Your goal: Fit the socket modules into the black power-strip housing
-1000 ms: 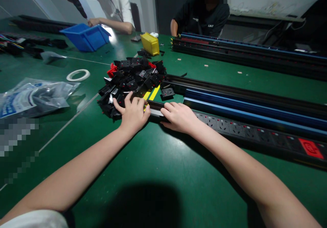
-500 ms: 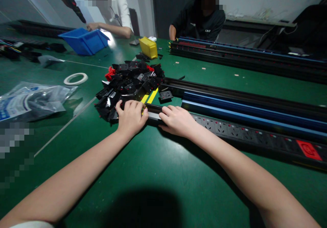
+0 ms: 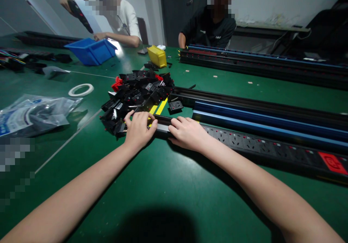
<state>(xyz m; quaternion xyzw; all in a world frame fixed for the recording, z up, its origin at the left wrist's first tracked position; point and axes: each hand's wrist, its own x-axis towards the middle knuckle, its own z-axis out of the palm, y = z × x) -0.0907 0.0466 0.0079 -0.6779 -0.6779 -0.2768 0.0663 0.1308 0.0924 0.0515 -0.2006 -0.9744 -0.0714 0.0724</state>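
Observation:
A long black power strip (image 3: 248, 144) with a row of sockets and one red socket runs from the middle to the right edge. My right hand (image 3: 189, 134) is wrapped over its channel, thumb on the near side and fingers across the top. At the strip's left end, my left hand (image 3: 140, 128) is curled with the thumb against the channel; its fingertips are partly hidden. A short bare stretch of channel shows between the hands. Behind my left hand lies a heap of black socket modules (image 3: 138, 94), and one loose socket module (image 3: 175, 106) rests just right of it.
Blue metal profiles (image 3: 258, 121) and a black channel (image 3: 231, 101) lie behind the strip. A tape roll (image 3: 81, 90) and plastic bag (image 3: 38, 114) are at left. Farther back stand a blue bin (image 3: 91, 52) and yellow bin (image 3: 157, 57). Two people sit opposite, one holding a power screwdriver (image 3: 80, 16).
The view has tilted up slightly, so the far things sit lower in the picture. Both hands keep nearly the same places on the power strip.

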